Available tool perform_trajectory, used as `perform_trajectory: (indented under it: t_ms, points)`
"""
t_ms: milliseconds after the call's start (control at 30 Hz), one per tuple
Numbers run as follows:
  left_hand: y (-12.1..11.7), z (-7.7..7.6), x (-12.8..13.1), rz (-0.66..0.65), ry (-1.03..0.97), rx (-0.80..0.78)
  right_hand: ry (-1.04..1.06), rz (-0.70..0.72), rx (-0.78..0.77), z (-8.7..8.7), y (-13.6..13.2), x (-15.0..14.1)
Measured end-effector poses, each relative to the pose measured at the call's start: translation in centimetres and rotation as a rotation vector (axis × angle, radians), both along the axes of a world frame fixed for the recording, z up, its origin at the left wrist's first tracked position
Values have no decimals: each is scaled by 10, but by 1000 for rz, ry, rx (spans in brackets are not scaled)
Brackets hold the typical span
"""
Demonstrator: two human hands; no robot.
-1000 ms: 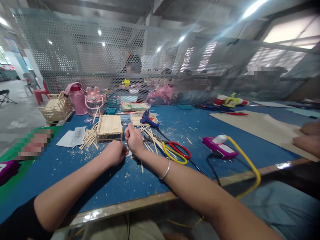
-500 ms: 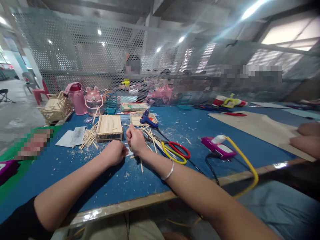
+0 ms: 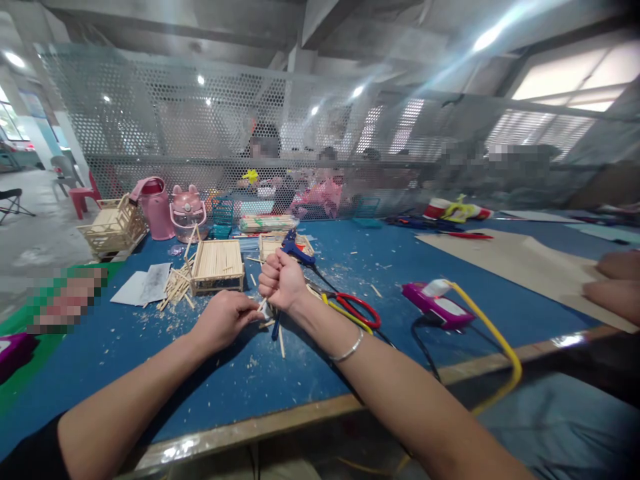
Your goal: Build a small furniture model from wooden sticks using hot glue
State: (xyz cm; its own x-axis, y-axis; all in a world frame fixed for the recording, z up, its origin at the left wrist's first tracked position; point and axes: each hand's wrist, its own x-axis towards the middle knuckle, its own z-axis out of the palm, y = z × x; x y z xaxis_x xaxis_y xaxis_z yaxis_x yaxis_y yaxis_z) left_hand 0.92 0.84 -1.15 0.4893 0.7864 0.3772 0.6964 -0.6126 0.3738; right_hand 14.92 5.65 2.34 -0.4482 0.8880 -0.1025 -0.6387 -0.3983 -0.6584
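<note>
My left hand (image 3: pixel 225 320) is closed in a pinch, thumb and forefinger on a short wooden stick (image 3: pixel 262 305) over a small white scrap. Right beside it, my right hand (image 3: pixel 283 281) is curled in a fist. A thin dark blue tool (image 3: pixel 276 327) sticks out below that fist; its kind is hidden. Behind the hands stands a small railed platform of wooden sticks (image 3: pixel 218 260), with loose sticks (image 3: pixel 176 288) to its left. A blue glue gun (image 3: pixel 296 249) lies just beyond my right hand, close to a second stick frame (image 3: pixel 267 245).
Scissors with red and yellow handles (image 3: pixel 357 310) lie right of my right hand. Farther right is a purple power strip (image 3: pixel 440 307) with a yellow cable. Pink bottles (image 3: pixel 188 213) and a larger stick model (image 3: pixel 113 223) stand at the back left. Another person's arm (image 3: pixel 613 293) rests at the right.
My right fist has turned and shifted slightly right, and the blue tool shows below it. My left hand has moved a little lower, with its pinched fingertips showing more clearly.
</note>
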Motion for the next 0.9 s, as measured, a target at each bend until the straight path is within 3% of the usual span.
perform_trajectory:
  t_ms: [167,400,500,567,700,900]
  points:
    - [-3,1,0,-102,-100,-108,6,64,4,1,0,3]
    - [-7,5,7,83,-223,-212,60,103,237,4,-8,-1]
    - [-6,3,8,71,-242,-272,23,204,263,5,-9,0]
    - [-5,2,7,81,-198,-245,-37,158,266,5,-8,2]
    - [-2,-1,4,203,8,-102,-175,-83,311,1,-6,1]
    - [-2,0,10,130,316,-143,-293,-96,320,-20,-4,-15]
